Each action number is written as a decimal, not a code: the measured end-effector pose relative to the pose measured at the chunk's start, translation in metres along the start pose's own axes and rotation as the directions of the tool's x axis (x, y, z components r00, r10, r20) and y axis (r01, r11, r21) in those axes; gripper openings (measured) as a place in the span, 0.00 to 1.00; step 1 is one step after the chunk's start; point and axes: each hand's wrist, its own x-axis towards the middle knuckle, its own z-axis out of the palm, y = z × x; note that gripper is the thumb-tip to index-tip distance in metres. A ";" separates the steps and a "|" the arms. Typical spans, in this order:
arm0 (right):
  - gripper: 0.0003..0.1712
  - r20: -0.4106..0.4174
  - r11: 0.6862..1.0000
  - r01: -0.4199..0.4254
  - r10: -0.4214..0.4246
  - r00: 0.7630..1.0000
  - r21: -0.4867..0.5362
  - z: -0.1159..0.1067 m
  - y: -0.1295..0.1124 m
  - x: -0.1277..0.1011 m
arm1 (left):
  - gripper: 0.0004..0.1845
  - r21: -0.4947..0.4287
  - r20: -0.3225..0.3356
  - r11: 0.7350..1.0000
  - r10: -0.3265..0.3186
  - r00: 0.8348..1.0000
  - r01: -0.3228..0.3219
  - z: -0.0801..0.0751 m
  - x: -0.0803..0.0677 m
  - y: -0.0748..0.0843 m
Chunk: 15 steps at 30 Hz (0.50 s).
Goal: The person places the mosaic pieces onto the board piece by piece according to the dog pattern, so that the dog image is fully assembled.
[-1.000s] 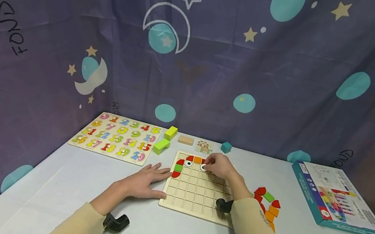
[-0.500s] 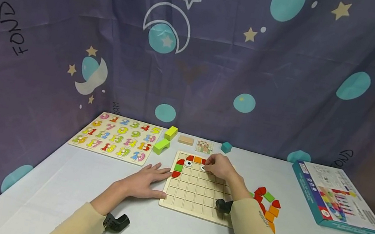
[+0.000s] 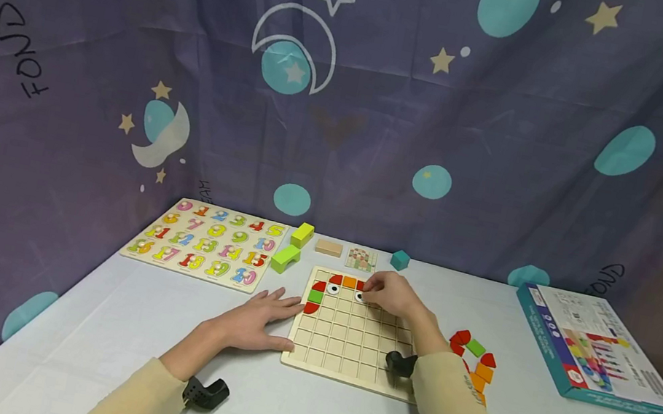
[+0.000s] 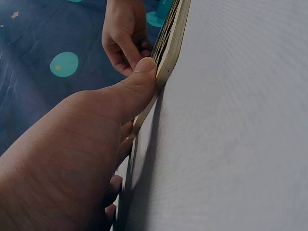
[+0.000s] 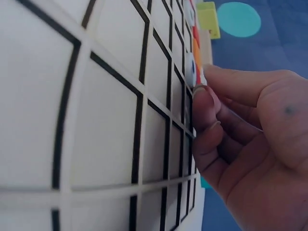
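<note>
A pale wooden grid board (image 3: 336, 347) lies on the white table. My left hand (image 3: 253, 321) rests at its left edge with the fingers spread, the thumb touching the near corner (image 4: 161, 72). My right hand (image 3: 392, 296) is over the far part of the board. Its thumb and curled fingers pinch at a white eye tile (image 3: 359, 297), whose right side they cover; the eye tile (image 5: 191, 70) shows beside the fingertips in the right wrist view. Another eye tile (image 3: 333, 289) sits to the left. Red, green (image 3: 315, 297) and orange tiles (image 3: 349, 283) line the board's far left part.
Loose red, green and orange tiles (image 3: 483, 373) lie right of the board, partly behind the right sleeve. A number puzzle (image 3: 205, 244) stands left, a boxed set (image 3: 602, 351) right. Green blocks (image 3: 285, 259), a pattern card (image 3: 361, 259) and a teal block (image 3: 400, 260) are behind.
My right wrist and forearm have shifted slightly to the right, while the fingertips stay at the eye tile. The left hand and the board have not visibly moved.
</note>
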 end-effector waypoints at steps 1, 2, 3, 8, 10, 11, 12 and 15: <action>0.06 0.000 1.000 -0.003 0.003 1.000 0.017 -0.001 0.001 -0.001 | 0.43 -0.001 -0.001 1.000 0.001 1.000 -0.001 0.000 0.000 0.000; 0.06 0.001 1.000 -0.003 0.003 1.000 0.029 -0.002 0.001 -0.002 | 0.43 0.000 -0.002 1.000 0.003 1.000 -0.003 0.000 0.000 0.000; 0.07 0.003 0.999 0.002 -0.002 1.000 0.042 -0.004 0.002 -0.003 | 0.43 0.002 0.001 1.000 0.000 1.000 0.000 0.000 0.000 0.000; 0.08 0.012 0.998 0.018 -0.019 1.000 0.062 -0.013 0.008 -0.009 | 0.44 0.011 0.004 1.000 -0.009 1.000 0.009 0.001 0.000 0.000; 0.09 0.012 0.998 0.026 -0.026 1.000 0.049 -0.018 0.010 -0.012 | 0.44 0.012 0.004 1.000 -0.011 1.000 0.011 0.001 0.000 -0.001; 0.09 0.011 0.999 0.025 -0.026 1.000 0.045 -0.021 0.012 -0.014 | 0.44 0.010 0.003 1.000 -0.008 1.000 0.008 0.001 0.000 -0.001; 0.10 0.010 0.999 0.025 -0.026 1.000 0.038 -0.024 0.013 -0.017 | 0.44 0.012 0.002 1.000 -0.007 1.000 0.007 0.002 0.000 -0.001; 0.12 0.010 0.999 0.024 -0.024 1.000 0.032 -0.034 0.019 -0.025 | 0.44 0.014 0.002 1.000 -0.008 1.000 0.007 0.002 0.000 -0.002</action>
